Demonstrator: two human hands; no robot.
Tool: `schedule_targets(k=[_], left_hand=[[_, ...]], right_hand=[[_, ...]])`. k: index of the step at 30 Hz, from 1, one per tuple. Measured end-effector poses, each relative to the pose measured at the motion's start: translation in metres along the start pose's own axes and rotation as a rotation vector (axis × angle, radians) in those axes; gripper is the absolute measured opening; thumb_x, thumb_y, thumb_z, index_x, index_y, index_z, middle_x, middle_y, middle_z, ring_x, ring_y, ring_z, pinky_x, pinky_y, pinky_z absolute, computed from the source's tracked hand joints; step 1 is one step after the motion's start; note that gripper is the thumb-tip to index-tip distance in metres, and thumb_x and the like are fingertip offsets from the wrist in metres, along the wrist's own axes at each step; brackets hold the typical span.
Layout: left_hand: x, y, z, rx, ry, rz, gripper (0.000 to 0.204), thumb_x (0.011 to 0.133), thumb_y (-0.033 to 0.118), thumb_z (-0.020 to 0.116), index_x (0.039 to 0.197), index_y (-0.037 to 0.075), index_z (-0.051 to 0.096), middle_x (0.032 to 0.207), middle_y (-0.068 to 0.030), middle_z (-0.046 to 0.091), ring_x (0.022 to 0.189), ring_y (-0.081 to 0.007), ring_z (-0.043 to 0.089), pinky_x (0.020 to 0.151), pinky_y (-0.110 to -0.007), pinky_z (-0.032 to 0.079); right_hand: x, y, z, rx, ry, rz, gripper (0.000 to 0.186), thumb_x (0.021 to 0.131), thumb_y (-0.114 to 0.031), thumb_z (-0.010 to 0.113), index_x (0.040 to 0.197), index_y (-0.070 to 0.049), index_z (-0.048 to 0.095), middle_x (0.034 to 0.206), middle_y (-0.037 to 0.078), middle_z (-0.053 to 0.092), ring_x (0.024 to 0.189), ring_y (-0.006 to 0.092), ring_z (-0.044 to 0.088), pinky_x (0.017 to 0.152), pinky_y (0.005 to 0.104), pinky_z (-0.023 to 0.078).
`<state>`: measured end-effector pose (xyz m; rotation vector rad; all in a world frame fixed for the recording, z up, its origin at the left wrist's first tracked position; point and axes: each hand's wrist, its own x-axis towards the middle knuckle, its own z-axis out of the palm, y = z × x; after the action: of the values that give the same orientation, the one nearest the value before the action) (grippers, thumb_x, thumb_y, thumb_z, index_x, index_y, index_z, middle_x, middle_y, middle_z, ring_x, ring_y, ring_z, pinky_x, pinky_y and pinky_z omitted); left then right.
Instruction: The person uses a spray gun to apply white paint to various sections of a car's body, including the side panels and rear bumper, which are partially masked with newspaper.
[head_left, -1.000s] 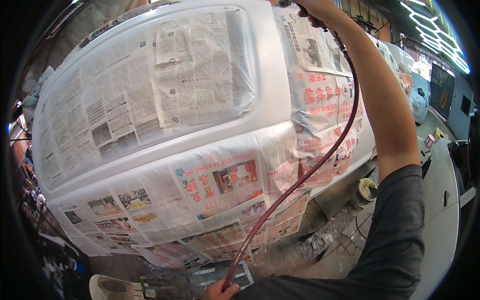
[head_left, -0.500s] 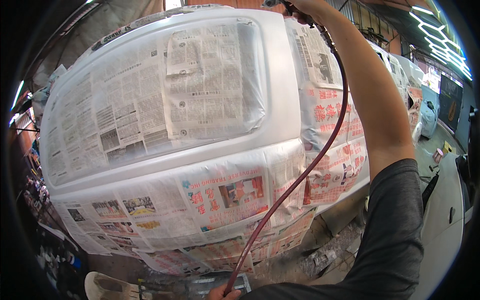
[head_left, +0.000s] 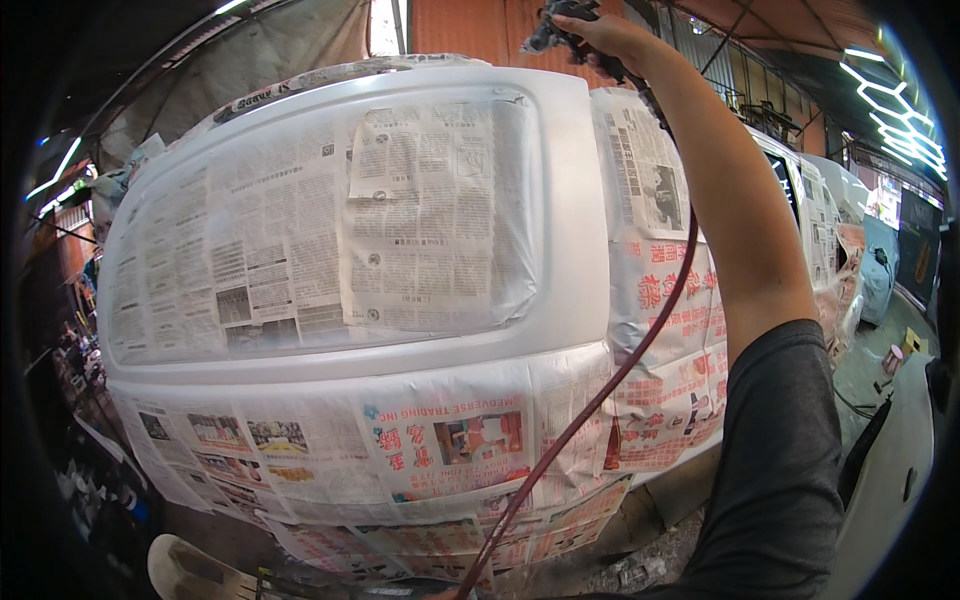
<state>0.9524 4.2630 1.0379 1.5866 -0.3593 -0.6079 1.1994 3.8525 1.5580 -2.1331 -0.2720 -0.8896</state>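
Observation:
My right hand [head_left: 612, 42] is raised at the top, closed around a spray gun [head_left: 556, 28] above the upper right corner of a white vehicle panel [head_left: 572, 230]. From the gun a dark red hose [head_left: 600, 400] curves down past my right forearm to the lower edge. Only a sliver of my left hand [head_left: 440, 595] shows there, against the hose; its fingers are mostly out of view. Newspaper sheets [head_left: 420, 220] cover the panel's window, and printed newspaper [head_left: 330, 430] hangs over the part below. The panel's bare white border runs around the window.
More newspaper [head_left: 665, 330] covers the vehicle's right side. A pale car panel [head_left: 900, 450] stands at the far right, with a pink container [head_left: 891, 358] on the floor behind it. A pale curved board [head_left: 195, 572] lies at the lower left, near dark clutter [head_left: 100, 500].
The view has tilted up, so the vehicle and gun sit lower in the picture. My left hand, earlier visible around the hose, has mostly slipped below the lower edge.

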Motion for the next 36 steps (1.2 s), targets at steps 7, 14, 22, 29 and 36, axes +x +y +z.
schedule_targets(k=[7, 14, 22, 29, 36], left_hand=[[0.005, 0.008, 0.018, 0.014, -0.021, 0.151, 0.025, 0.095, 0.029, 0.059, 0.084, 0.006, 0.055, 0.072, -0.0011, 0.049, 0.068, -0.012, 0.044, 0.062, -0.032, 0.039], [-0.006, -0.022, 0.015, 0.028, 0.015, 0.089, 0.025, 0.097, 0.029, 0.055, 0.085, 0.007, 0.055, 0.071, -0.0001, 0.047, 0.066, -0.012, 0.043, 0.059, -0.032, 0.038], [-0.049, -0.074, -0.031, 0.07, 0.104, -0.061, 0.032, 0.098, 0.036, 0.057, 0.085, 0.007, 0.057, 0.067, 0.0036, 0.046, 0.061, -0.0088, 0.042, 0.054, -0.028, 0.034], [-0.111, -0.075, -0.107, -0.008, 0.2, -0.258, 0.033, 0.099, 0.036, 0.057, 0.083, 0.008, 0.057, 0.061, 0.0031, 0.04, 0.056, -0.0104, 0.038, 0.051, -0.031, 0.03], [-0.17, -0.107, -0.17, 0.062, 0.313, -0.047, 0.036, 0.099, 0.032, 0.057, 0.074, 0.006, 0.053, 0.058, -0.0008, 0.042, 0.052, -0.0151, 0.038, 0.05, -0.033, 0.03]], right_hand=[[0.019, 0.049, -0.073, -0.311, 0.236, 0.04, 0.051, 0.092, -0.054, 0.061, 0.104, -0.005, 0.066, 0.077, 0.006, 0.067, 0.044, 0.0045, 0.046, 0.038, 0.0202, 0.039], [-0.061, 0.018, -0.022, -0.161, 0.146, 0.019, 0.025, 0.096, -0.034, 0.059, 0.103, -0.01, 0.065, 0.064, 0.007, 0.058, 0.041, 0.0133, 0.047, 0.036, 0.0298, 0.038], [-0.231, 0.026, 0.047, -0.141, 0.126, 0.158, 0.057, 0.092, -0.058, 0.057, 0.111, -0.005, 0.063, 0.086, 0.008, 0.071, 0.041, 0.0058, 0.046, 0.039, 0.02, 0.037], [-0.411, 0.069, 0.131, 0.049, 0.404, 0.509, 0.033, 0.096, -0.037, 0.06, 0.098, -0.005, 0.062, 0.073, 0.006, 0.066, 0.036, 0.0081, 0.046, 0.032, 0.0254, 0.035], [-0.449, 0.112, 0.205, 0.104, 0.698, 0.572, 0.036, 0.093, -0.033, 0.067, 0.098, 0.001, 0.058, 0.075, 0.008, 0.062, 0.041, 0.0113, 0.051, 0.037, 0.0279, 0.04]])
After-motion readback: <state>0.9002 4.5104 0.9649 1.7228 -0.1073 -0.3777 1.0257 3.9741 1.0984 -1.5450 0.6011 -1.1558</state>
